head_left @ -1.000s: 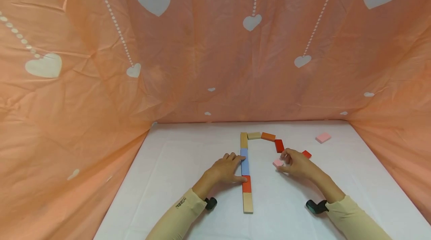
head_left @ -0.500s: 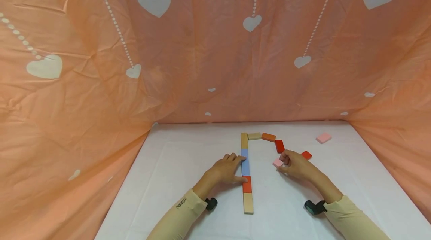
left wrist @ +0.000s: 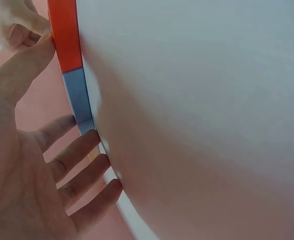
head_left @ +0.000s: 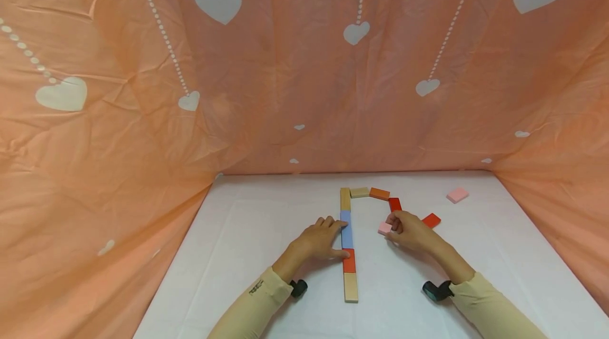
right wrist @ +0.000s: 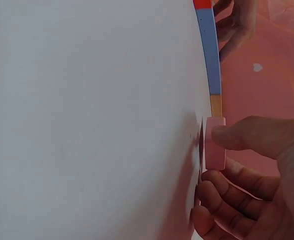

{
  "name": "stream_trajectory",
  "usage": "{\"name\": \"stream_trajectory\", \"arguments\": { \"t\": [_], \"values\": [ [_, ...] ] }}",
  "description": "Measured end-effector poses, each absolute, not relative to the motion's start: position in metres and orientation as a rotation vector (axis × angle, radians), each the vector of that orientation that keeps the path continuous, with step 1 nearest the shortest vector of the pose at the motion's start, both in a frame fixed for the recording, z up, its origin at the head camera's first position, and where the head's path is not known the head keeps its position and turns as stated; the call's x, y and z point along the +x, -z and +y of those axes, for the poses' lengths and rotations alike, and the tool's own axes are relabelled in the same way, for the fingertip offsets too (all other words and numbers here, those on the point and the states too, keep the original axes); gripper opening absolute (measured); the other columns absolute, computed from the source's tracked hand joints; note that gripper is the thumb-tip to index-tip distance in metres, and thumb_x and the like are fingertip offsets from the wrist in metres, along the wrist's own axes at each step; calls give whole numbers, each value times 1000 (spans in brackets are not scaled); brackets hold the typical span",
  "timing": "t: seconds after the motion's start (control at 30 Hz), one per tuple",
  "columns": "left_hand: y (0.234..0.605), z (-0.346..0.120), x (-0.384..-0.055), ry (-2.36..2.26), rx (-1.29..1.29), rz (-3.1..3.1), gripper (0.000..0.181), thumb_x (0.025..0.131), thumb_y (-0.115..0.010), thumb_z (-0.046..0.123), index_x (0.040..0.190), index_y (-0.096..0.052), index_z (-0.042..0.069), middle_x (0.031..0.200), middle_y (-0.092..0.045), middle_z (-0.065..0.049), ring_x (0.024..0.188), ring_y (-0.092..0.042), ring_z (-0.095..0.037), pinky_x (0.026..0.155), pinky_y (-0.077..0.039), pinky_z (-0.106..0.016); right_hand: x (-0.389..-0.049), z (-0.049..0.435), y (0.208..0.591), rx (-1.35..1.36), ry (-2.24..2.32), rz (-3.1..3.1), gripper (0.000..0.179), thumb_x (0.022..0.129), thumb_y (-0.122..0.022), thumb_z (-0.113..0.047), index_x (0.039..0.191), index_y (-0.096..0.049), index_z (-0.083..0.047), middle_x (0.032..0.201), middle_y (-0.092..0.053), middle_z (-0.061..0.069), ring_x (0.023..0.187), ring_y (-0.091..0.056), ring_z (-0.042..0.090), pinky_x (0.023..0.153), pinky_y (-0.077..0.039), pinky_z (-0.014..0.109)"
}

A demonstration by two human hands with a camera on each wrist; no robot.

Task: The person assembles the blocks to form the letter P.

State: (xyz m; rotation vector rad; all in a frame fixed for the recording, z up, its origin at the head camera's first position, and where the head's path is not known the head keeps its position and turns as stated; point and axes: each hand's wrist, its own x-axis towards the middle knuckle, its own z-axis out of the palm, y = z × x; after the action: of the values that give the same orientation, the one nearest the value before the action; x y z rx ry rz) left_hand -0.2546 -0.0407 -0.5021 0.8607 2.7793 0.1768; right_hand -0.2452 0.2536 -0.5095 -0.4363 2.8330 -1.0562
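A straight column of blocks lies on the white table, with a blue section (head_left: 347,236), a red block (head_left: 349,262) and a wooden block (head_left: 350,289) at the near end. My left hand (head_left: 316,239) rests beside it, fingers spread, its fingertips touching the blue section and its thumb on the red block. Between thumb and fingers my right hand (head_left: 411,230) pinches a pink block (right wrist: 215,144). That hand is just below a dark red block (head_left: 395,204), partly covering it. Whether the pink block touches the table I cannot tell.
From the column's far end, a pale wooden block (head_left: 359,192) and an orange block (head_left: 379,193) curve toward the dark red one. A loose red block (head_left: 432,220) lies beyond my right hand. Another pink block (head_left: 458,195) is at the back right. Orange cloth (head_left: 304,90) walls the table.
My right hand has moved a little to the left with the pink block, uncovering more of the loose red block. My left hand stays in place.
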Motion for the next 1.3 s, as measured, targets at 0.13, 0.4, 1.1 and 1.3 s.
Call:
{"name": "stream_trajectory", "arguments": {
  "t": [0.13,0.4,1.1,1.3],
  "values": [
    [502,-41,-255,-180,861,2779,87,93,-75,65,163,-45,22,143,-56,-6,122,-53,-22,105,-53,-38,-250,245,509,-459,1068,2817,29,91,-83,-8,113,-66,0,95,-63,4,86,-57,19,75,-53,27],
    [503,-41,-256,-180,870,2787,86,92,-76,65,161,-47,22,140,-57,-5,121,-54,-21,103,-53,-37,-260,234,514,-500,1064,2809,28,92,-82,-8,115,-68,-1,94,-63,2,86,-56,19,76,-53,28],
    [502,-41,-256,-159,877,2779,87,93,-74,67,162,-45,22,140,-56,-6,121,-53,-22,102,-53,-36,-280,204,518,-614,1057,2769,22,94,-79,-5,114,-70,-5,96,-64,0,87,-57,18,80,-54,30],
    [501,-41,-256,-151,884,2785,86,93,-74,66,161,-46,23,137,-56,-6,119,-53,-21,99,-53,-35,-282,199,518,-631,1040,2771,21,94,-78,-5,113,-70,-5,95,-63,0,86,-56,17,79,-53,31]
  ]
}}
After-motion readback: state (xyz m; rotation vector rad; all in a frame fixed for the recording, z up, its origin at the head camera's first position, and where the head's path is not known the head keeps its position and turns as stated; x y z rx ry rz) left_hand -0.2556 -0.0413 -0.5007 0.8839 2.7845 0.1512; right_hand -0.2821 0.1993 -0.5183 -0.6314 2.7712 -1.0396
